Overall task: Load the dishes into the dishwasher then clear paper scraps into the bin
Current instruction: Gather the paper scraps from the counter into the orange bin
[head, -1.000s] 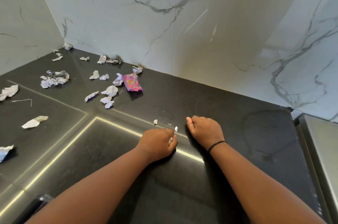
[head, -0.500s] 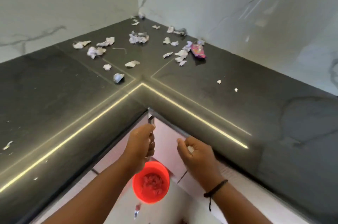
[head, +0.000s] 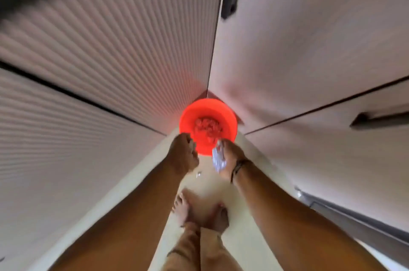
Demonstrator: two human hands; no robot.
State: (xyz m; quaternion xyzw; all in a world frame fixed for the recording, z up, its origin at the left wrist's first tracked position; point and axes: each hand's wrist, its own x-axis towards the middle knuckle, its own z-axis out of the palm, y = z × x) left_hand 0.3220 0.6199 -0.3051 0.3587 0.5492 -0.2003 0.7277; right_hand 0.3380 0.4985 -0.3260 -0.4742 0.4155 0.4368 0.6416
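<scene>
Two cabinet fronts [head: 106,54] | bin [head: 188,120] cornered | floor scrap [head: 199,174]

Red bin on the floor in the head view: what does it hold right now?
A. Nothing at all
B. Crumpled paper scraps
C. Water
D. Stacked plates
B: the red bin in the cabinet corner shows a heap of crumpled scraps at its bottom, while the right hand holds more paper near its rim.
</scene>
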